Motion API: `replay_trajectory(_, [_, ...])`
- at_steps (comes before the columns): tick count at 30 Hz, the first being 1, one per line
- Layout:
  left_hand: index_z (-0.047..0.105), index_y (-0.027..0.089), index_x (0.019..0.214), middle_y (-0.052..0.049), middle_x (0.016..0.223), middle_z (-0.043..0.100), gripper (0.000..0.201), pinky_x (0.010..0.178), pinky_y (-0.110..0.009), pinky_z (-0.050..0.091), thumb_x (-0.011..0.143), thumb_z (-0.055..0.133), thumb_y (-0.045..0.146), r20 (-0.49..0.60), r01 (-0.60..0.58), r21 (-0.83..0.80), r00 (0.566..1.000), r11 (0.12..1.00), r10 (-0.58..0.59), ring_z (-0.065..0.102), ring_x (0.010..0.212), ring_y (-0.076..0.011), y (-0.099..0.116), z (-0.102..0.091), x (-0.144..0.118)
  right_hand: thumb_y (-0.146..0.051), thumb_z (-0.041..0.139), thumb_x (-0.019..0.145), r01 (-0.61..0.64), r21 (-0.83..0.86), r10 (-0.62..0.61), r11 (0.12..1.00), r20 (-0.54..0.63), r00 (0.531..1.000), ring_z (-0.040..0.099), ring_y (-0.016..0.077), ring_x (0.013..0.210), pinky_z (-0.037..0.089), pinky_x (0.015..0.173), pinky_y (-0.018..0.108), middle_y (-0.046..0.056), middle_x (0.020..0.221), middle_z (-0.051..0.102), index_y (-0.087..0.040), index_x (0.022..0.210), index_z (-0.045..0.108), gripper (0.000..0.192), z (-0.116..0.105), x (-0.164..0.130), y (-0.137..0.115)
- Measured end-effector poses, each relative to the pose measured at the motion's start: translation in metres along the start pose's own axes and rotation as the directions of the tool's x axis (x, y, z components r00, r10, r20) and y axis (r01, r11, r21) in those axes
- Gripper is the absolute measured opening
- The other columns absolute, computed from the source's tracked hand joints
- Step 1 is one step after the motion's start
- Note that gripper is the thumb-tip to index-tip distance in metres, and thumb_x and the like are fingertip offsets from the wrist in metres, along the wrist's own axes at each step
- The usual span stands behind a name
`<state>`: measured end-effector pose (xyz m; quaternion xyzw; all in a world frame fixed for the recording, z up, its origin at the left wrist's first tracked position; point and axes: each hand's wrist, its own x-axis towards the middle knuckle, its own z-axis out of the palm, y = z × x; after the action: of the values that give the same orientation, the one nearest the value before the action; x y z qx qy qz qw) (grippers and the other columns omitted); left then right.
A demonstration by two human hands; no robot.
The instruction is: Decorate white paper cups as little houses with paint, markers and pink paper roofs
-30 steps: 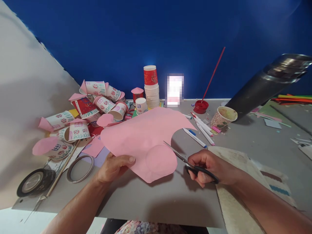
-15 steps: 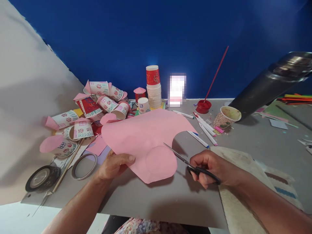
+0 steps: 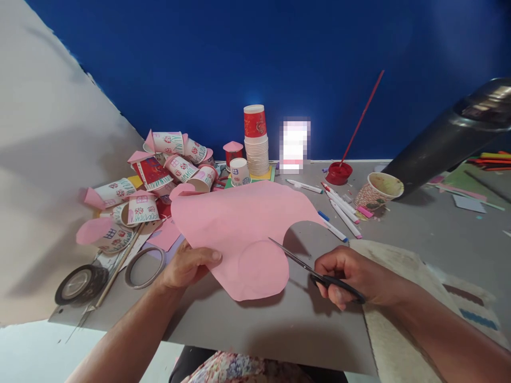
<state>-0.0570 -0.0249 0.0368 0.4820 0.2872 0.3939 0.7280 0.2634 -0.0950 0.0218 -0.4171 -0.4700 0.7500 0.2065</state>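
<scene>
The left hand (image 3: 194,266) holds a big sheet of pink paper (image 3: 231,218) up over the gray table (image 3: 223,324). Its thumb presses on top, near the paper's lower left edge. The other fingers are mostly tucked under, so I cannot tell how they sit. The thumb points right, toward a circle (image 3: 263,268) marked on the paper. The sheet is longest from left to right, and its right end makes a sharp point above a scooped-out curve.

The right hand (image 3: 343,274) has its fingers curled around the black handles of the scissors (image 3: 300,263), just off the right side of the paper. The scissors slant up and left, with their tip by the top of the circle. I cannot tell if the blades are a bit apart. The left thumb is nearer to the circle than the right fingers are. Felt-tip pens (image 3: 339,205) lie past the paper, and paper cups (image 3: 181,169) are heaped at the left.
</scene>
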Motion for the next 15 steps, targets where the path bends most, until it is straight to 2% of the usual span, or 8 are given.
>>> replay_trajectory(5, [0.074,0.016,0.118,-0.010,0.091,0.084,0.054,0.077,-0.040,0.068,0.065,0.082,0.022,0.002,0.019,0.018,1.000,1.000,-0.020,0.081,0.091,-0.0363,0.0017,-0.0013,-0.0001,-0.040,0.084,0.063,-0.017,-0.018,0.017,1.000,0.001,1.000,0.054,0.0094,0.048,0.041,0.048,0.021,-0.004,0.053,0.059,-0.017,0.063,0.064,0.031,0.0001,0.0009,0.0017])
replay_trajectory(10, [0.075,0.016,0.117,-0.009,0.087,0.084,0.052,0.077,-0.041,0.068,0.066,0.082,0.023,0.024,0.051,0.039,0.998,0.998,-0.052,0.081,0.089,-0.0361,0.0018,-0.0055,-0.0019,-0.040,0.083,0.063,-0.058,-0.069,0.057,0.996,-0.010,0.998,0.054,0.0100,0.049,0.040,0.049,0.021,-0.003,0.054,0.059,-0.017,0.062,0.065,0.029,-0.0001,0.0007,0.0042])
replay_trajectory(15, [0.075,0.016,0.116,-0.009,0.088,0.084,0.051,0.076,-0.042,0.068,0.066,0.081,0.024,0.038,0.061,0.043,0.997,0.997,-0.063,0.080,0.091,-0.0369,0.0019,-0.0091,-0.0037,-0.054,0.086,0.063,-0.048,-0.077,0.049,0.996,0.009,0.999,0.050,0.0095,0.047,0.036,0.048,0.022,-0.002,0.051,0.058,-0.016,0.063,0.065,0.043,-0.0002,0.0011,0.0050])
